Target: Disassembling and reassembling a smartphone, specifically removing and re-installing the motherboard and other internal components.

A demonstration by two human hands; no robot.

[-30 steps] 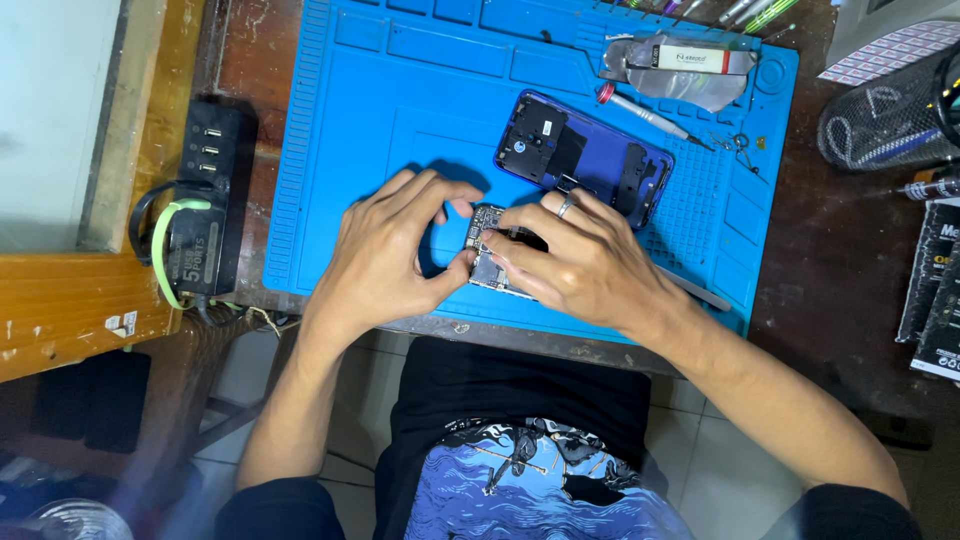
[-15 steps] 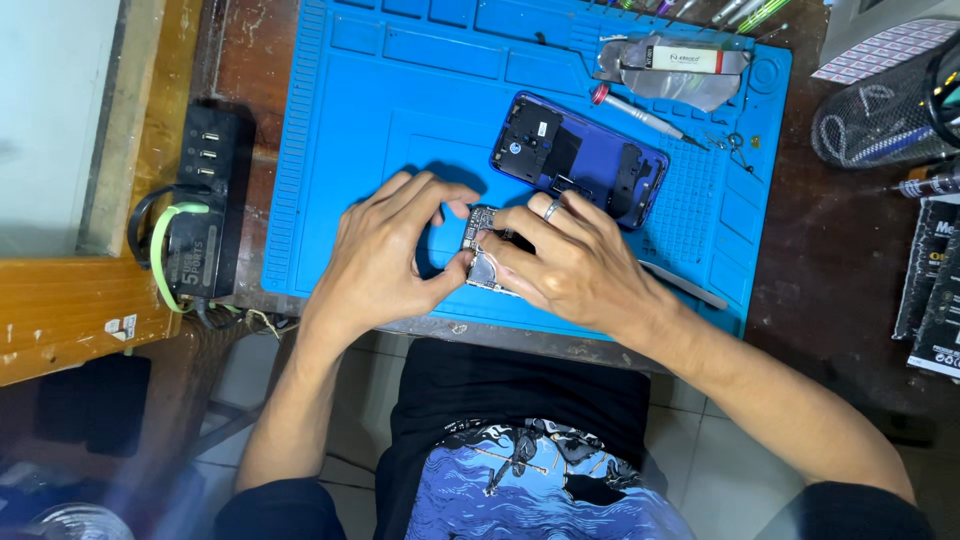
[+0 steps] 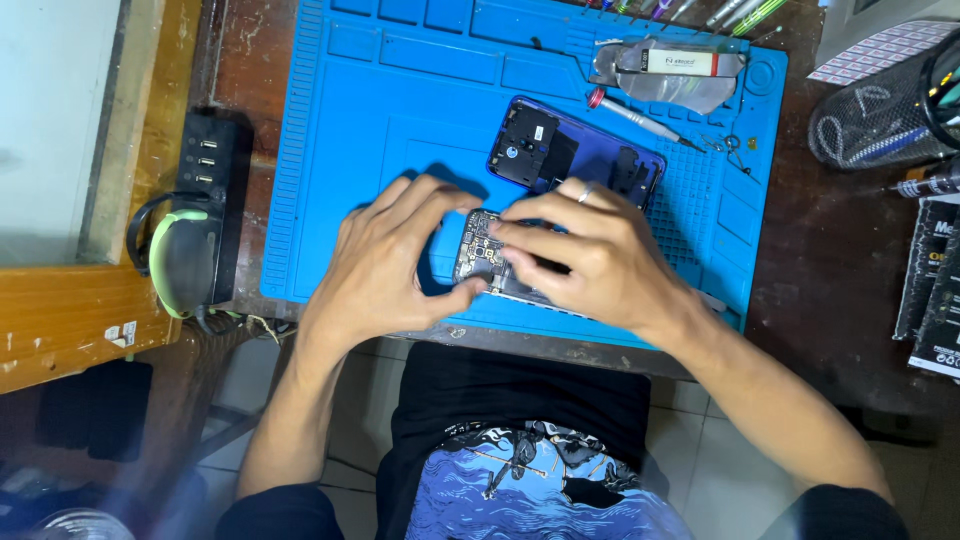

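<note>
An opened phone (image 3: pixel 485 255) with its circuit board exposed lies near the front edge of a blue work mat (image 3: pixel 380 130). My left hand (image 3: pixel 385 265) grips the phone's left side with thumb and fingers. My right hand (image 3: pixel 585 255), a ring on one finger, covers the phone's right part and presses fingertips onto the board. Just behind my hands lies the phone's blue back cover (image 3: pixel 575 155), inner side up.
A red-tipped screwdriver (image 3: pixel 640 117) and a clear bag (image 3: pixel 670 70) lie at the mat's far right. A black power strip (image 3: pixel 205 195) with a green-edged device (image 3: pixel 175 255) sits left. A mesh cup (image 3: pixel 880 115) and boxes (image 3: pixel 930 290) stand right.
The view has shifted slightly. My hands stay on the phone; the right fingers have moved a little over the board.
</note>
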